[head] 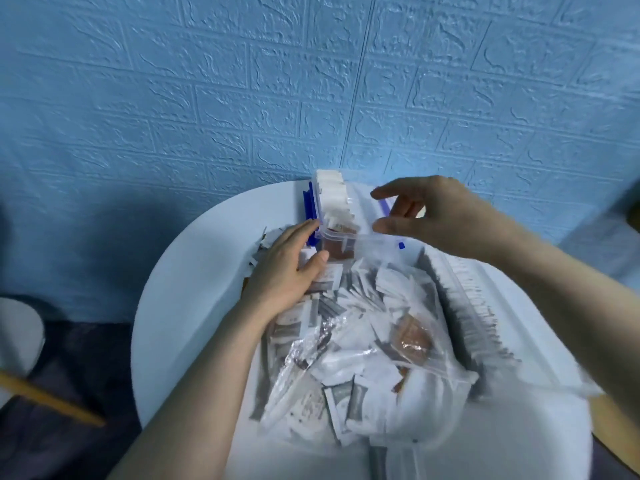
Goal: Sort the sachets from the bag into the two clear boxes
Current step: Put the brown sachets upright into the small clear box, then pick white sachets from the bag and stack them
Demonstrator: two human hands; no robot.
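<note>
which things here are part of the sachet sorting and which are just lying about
Part of the job:
- clear bag of sachets
- clear box with blue clips, white sachets stood in a row inside
- left hand, resting by that box
- right hand, open above the bag

Just lying about:
- white round table
- wooden stick on the floor
- blue brick-pattern wall

We see a cool bluish cast under soft, even light with faint shadows, glare on the clear bag (363,341), motion blur smearing the right hand (433,213), and wide-angle bending toward the edges.
</note>
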